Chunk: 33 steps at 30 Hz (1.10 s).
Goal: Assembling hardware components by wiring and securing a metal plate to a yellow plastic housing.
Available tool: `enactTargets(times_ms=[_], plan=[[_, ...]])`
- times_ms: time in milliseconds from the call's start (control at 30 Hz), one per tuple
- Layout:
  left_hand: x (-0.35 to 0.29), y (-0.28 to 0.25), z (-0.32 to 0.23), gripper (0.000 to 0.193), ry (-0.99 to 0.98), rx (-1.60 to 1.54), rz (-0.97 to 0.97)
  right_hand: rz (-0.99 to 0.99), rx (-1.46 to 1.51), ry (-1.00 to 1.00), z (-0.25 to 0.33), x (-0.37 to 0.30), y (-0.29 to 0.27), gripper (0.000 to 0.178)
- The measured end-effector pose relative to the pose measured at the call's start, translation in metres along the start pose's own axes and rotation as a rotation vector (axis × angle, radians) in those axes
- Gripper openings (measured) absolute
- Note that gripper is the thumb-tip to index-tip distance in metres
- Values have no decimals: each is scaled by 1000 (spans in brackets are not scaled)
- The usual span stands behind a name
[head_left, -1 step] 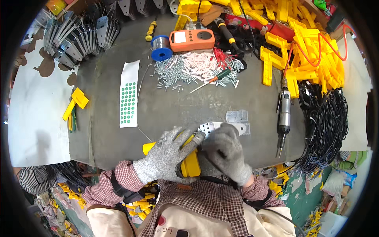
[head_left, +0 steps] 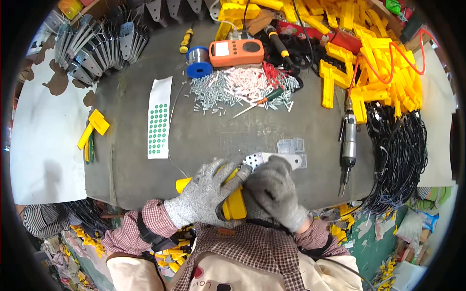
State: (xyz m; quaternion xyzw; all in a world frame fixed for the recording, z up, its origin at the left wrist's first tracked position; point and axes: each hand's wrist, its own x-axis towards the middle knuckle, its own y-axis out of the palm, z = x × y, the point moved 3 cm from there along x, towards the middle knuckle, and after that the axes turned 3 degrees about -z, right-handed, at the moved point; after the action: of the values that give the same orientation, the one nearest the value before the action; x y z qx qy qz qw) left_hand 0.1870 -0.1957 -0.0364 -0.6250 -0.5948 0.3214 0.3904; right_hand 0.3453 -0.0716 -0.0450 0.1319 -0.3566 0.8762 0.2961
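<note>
My left hand [head_left: 206, 194], in a grey knit glove, is wrapped over a yellow plastic housing [head_left: 234, 205] at the table's near edge. Its thumb and forefinger reach toward a pale plate with black-dotted holes [head_left: 253, 160], partly covered by my right hand. My right hand [head_left: 275, 191], gloved too, is closed just right of the housing, fingers curled and pointing down. What its fingertips hold is hidden. A dark cable [head_left: 259, 204] passes along its left side toward my lap. Clear plastic pieces [head_left: 290, 145] lie beyond the plate.
Screws and pale plugs [head_left: 242, 82] are heaped before an orange meter [head_left: 236, 52] and a solder spool [head_left: 199, 63]. A green sticker sheet [head_left: 158, 121] lies left. At right are a power screwdriver [head_left: 348, 150], black cables [head_left: 400, 160] and yellow housings [head_left: 383, 63].
My right hand has shifted slightly down, and more of the pale plate shows above it. My left hand keeps its hold on the yellow housing.
</note>
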Motion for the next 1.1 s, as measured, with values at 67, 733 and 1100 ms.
enactTargets(times_ms=[67, 733, 1100], plan=[[-4, 4, -3, 114, -27, 11, -7, -14, -67, -16, 4, -10, 8, 24], [-5, 2, -4, 125, -25, -117, 41, -78, 143, 149, 2, -16, 9, 27], [-8, 1, -14, 120, -82, -151, 25, -84, 148, 161, 0, -13, 8, 28]])
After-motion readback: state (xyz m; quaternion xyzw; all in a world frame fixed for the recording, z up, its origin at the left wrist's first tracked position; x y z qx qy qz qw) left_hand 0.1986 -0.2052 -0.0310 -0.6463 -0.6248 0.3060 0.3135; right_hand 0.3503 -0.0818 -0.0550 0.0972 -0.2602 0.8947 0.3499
